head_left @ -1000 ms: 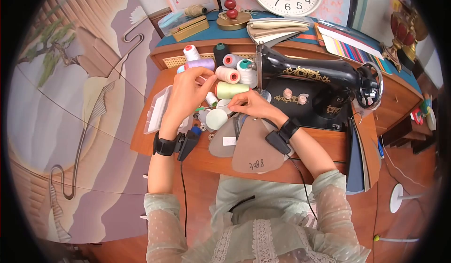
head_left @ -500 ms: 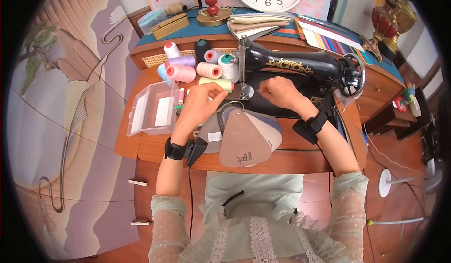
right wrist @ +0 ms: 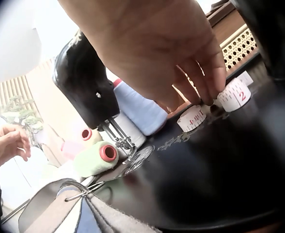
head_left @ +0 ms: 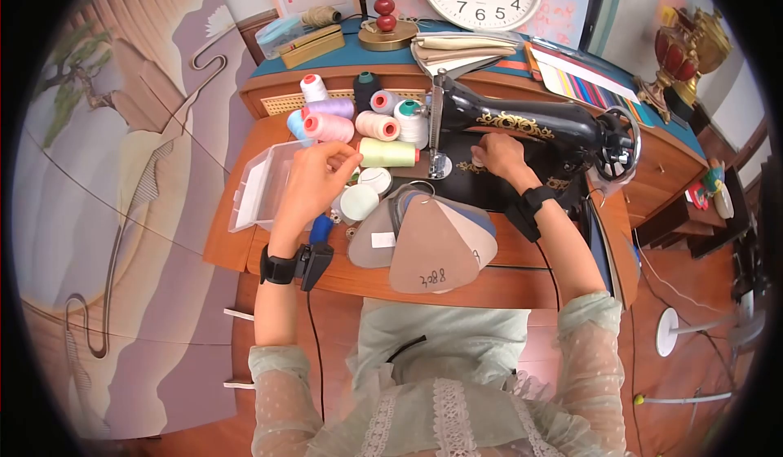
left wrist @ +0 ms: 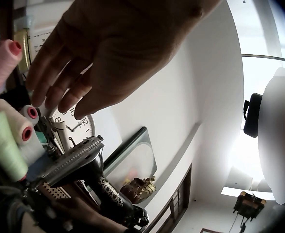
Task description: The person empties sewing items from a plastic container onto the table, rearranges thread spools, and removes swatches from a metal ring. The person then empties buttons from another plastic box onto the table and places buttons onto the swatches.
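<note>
My right hand [head_left: 502, 157] reaches over the black bed of the sewing machine [head_left: 522, 122], fingers bent downward. In the right wrist view its fingertips are right at two small rolled tape measures, a smaller roll [right wrist: 192, 119] and a larger roll [right wrist: 234, 94], both resting on the bed. My left hand [head_left: 314, 181] hovers above the table's left part, fingers loosely curved with nothing in them. It is beside the yellow-green thread spool [head_left: 387, 153] and a round white disc-like item [head_left: 359, 201]. The left wrist view shows those fingers hanging loose.
Several thread spools, such as a pink one [head_left: 329, 127], crowd the table behind the left hand. A clear plastic box [head_left: 265, 184] lies open at the left. Ringed fabric swatches [head_left: 432, 245] lie at the front edge. Behind stands a raised blue desk top [head_left: 351, 45].
My right hand has moved away from the left hand, rightward onto the machine bed and down to the tape rolls. The left hand has shifted slightly and stays over the left side.
</note>
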### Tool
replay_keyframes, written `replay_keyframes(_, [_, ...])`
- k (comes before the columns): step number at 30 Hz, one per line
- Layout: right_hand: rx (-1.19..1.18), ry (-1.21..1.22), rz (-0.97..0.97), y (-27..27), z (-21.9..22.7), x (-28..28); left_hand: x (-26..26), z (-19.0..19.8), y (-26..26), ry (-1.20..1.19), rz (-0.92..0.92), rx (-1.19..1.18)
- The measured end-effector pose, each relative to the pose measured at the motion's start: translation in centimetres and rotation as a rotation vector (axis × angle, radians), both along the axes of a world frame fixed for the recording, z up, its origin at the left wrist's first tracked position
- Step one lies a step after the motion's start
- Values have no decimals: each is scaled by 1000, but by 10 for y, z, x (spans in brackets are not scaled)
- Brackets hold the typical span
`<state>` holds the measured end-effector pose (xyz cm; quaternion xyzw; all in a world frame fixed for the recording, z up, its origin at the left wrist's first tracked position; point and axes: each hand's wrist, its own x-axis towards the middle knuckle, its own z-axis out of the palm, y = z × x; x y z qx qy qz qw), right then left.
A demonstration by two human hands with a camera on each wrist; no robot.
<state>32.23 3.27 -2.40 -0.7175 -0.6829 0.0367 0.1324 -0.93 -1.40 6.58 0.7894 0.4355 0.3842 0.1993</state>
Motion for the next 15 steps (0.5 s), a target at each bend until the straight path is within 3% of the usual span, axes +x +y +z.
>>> replay_keyframes(7, [-18, 26, 57, -5, 7, 6, -9, 6, 5, 17, -4, -8])
replay_keyframes(13, [98, 272, 90, -30, 17, 8, 15, 5, 0, -8, -60, 28])
replay_keyframes(15, [-130, 765, 76, -51, 41, -1, 22, 5, -2, -1, -66, 2])
